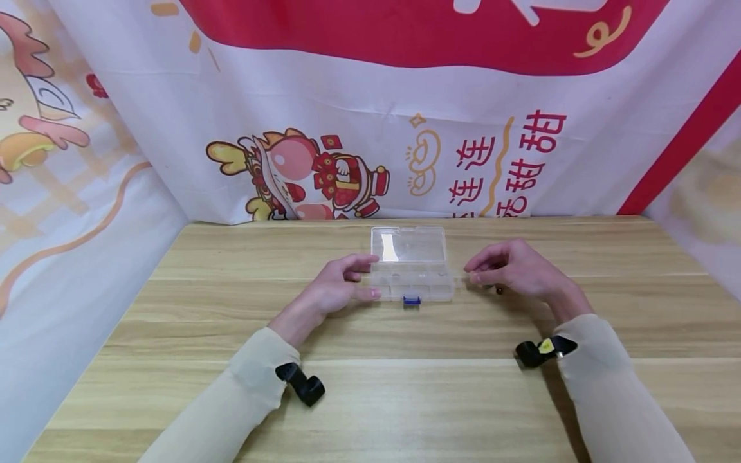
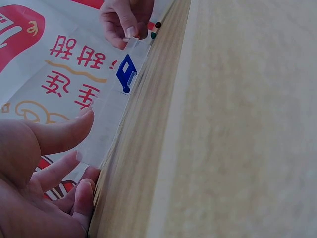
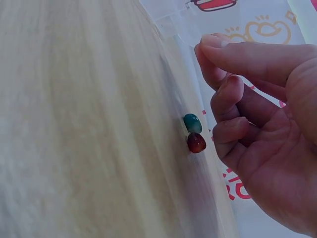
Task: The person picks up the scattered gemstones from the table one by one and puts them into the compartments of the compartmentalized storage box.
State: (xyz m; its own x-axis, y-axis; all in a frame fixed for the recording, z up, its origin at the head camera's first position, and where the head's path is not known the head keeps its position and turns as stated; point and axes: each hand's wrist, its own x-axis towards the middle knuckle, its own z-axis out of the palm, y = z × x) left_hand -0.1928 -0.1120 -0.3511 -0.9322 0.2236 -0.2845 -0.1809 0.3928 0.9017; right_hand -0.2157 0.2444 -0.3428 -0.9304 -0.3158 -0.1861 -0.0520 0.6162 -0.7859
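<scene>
A clear plastic compartment box [image 1: 412, 290] lies on the table with its lid [image 1: 417, 243] swung back and a blue latch [image 1: 411, 300] at the front. My left hand [image 1: 341, 283] holds the left end, thumb at the front corner and fingers toward the back. At the other end, my right hand [image 1: 518, 273] pinches a small clear plastic piece [image 3: 190, 30] between thumb and forefinger; I cannot tell whether it is part of the box. Below the curled fingers of that hand, a green bead [image 3: 192, 123] and a dark red bead [image 3: 196, 143] lie touching.
The wooden table [image 1: 405, 399] meets a printed cloth backdrop [image 1: 324, 90] just behind the lid. More cloth [image 1: 87, 212] hangs along the left side. Each wrist carries a small black camera, the left one [image 1: 301, 384] and the right one [image 1: 544, 350].
</scene>
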